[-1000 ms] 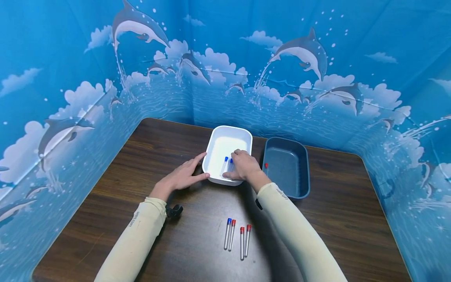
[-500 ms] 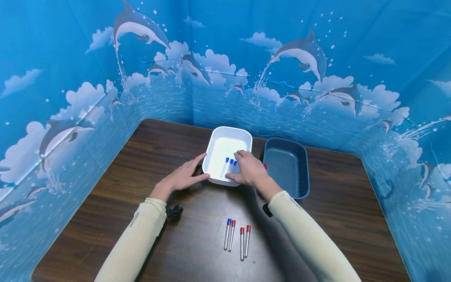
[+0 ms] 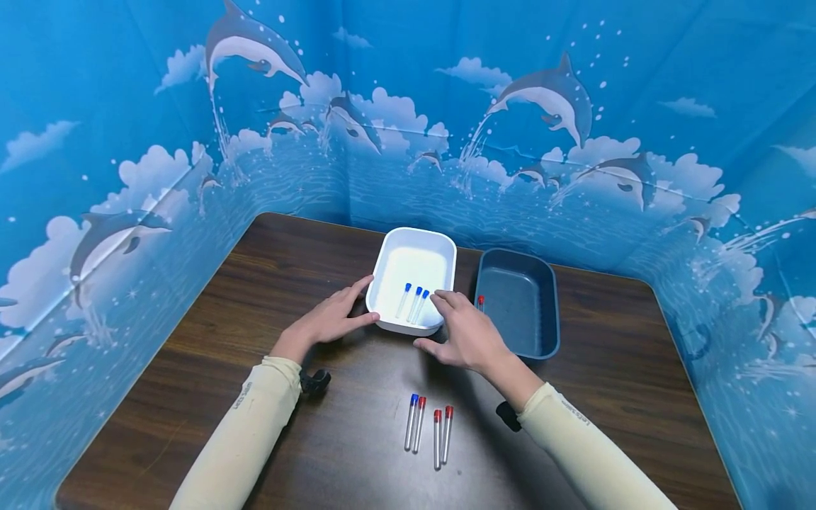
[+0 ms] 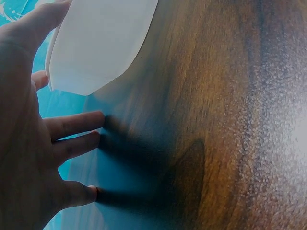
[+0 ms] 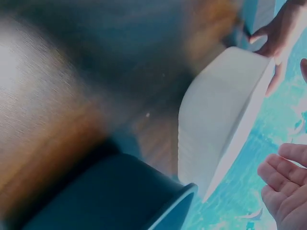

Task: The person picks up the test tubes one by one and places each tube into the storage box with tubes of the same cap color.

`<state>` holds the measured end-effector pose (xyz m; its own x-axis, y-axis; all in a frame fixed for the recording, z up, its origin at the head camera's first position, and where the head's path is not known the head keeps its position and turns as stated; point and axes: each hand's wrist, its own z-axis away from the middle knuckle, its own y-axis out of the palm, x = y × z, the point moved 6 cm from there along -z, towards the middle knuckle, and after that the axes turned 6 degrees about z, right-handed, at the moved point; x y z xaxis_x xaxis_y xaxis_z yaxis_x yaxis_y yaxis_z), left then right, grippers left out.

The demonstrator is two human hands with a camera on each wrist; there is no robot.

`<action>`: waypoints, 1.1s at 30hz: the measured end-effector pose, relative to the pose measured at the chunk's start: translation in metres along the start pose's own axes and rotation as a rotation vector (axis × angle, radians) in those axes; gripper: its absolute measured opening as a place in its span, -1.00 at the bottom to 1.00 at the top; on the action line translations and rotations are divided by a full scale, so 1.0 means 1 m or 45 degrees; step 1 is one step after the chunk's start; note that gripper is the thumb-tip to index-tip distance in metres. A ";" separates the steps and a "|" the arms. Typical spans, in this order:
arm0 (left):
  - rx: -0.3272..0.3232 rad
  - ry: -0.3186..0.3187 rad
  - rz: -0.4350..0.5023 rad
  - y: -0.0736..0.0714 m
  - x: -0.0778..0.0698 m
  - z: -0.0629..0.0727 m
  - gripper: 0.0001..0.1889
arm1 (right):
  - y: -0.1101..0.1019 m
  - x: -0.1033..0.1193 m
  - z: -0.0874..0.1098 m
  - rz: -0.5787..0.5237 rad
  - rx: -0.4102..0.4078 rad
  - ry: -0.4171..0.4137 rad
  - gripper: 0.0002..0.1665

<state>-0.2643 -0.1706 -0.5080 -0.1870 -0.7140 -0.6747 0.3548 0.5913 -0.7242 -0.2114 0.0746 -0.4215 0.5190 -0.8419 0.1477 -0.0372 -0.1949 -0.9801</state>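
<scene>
My left hand (image 3: 334,315) touches the left side of a white tray (image 3: 417,246), thumb and index finger at its rim; the left wrist view shows the other fingers spread beside the tray wall (image 4: 103,43). Three blue-capped test tubes (image 3: 417,303) lie side by side inside. Above the tray's near right corner hovers my right hand (image 3: 468,331), fingers apart and holding nothing. On the table in front lie a blue-capped test tube (image 3: 411,423) and three red-capped ones (image 3: 437,439).
A dark grey tray (image 3: 553,304) stands to the right of the white one, with a red-capped test tube (image 3: 481,302) at its left side. A blue dolphin-print curtain (image 3: 408,106) hangs behind the wooden table (image 3: 612,397).
My right hand has drawn back from inside the white tray toward the right and nearer me, uncovering the three blue-capped test tubes. The left hand has stayed put.
</scene>
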 end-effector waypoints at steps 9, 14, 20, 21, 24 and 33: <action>0.000 -0.002 0.003 0.000 -0.001 0.001 -0.02 | 0.001 0.015 0.031 -0.040 -0.039 -0.078 0.06; 0.000 0.007 0.001 0.000 -0.001 0.000 -0.02 | 0.009 0.021 0.046 -0.045 -0.041 -0.125 0.07; 0.002 0.009 0.000 0.000 -0.001 -0.001 -0.02 | 0.030 0.027 0.059 -0.089 0.081 -0.132 0.09; 0.002 0.008 0.001 0.000 -0.001 -0.001 -0.02 | 0.035 0.028 0.061 -0.093 0.111 -0.127 0.10; 0.004 0.004 -0.001 0.000 -0.001 -0.001 -0.03 | 0.049 0.031 0.068 -0.104 0.191 -0.121 0.13; 0.002 0.004 0.006 0.000 -0.003 0.000 -0.03 | 0.072 0.043 0.084 -0.049 0.273 -0.174 0.17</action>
<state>-0.2637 -0.1687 -0.5060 -0.1883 -0.7102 -0.6784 0.3570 0.5940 -0.7209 -0.1201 0.0664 -0.4964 0.6277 -0.7574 0.1801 0.1592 -0.1016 -0.9820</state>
